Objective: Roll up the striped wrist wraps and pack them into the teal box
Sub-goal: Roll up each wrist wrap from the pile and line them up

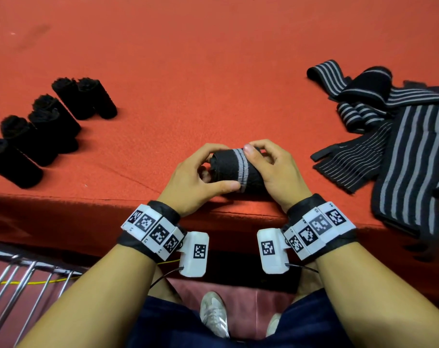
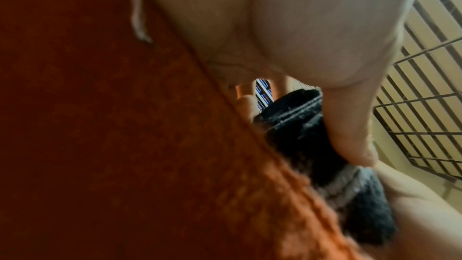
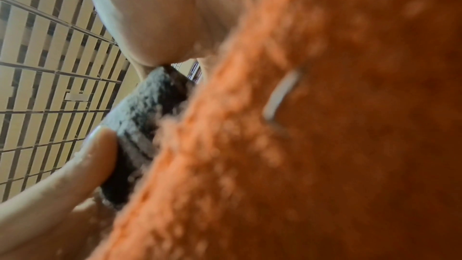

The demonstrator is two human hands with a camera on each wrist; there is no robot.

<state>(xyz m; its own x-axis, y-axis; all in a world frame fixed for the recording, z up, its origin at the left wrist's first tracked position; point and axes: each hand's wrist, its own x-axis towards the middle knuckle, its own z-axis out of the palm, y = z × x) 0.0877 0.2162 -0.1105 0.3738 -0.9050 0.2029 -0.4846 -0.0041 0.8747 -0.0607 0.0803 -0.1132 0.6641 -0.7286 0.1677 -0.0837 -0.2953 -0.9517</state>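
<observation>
At lower centre of the head view, the left hand (image 1: 188, 182) and right hand (image 1: 273, 172) both curl around a rolled wrist wrap (image 1: 234, 169) on the red felt table (image 1: 213, 71); finished black rolls (image 1: 50, 124) lie at left; unrolled striped wraps (image 1: 394, 136) heap at right.

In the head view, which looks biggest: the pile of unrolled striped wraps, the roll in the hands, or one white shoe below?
1. Pile of loose black-and-grey striped wraps.
2. Black roll with a grey stripe.
3. White shoe, though it lies farther away, so unsure.
</observation>
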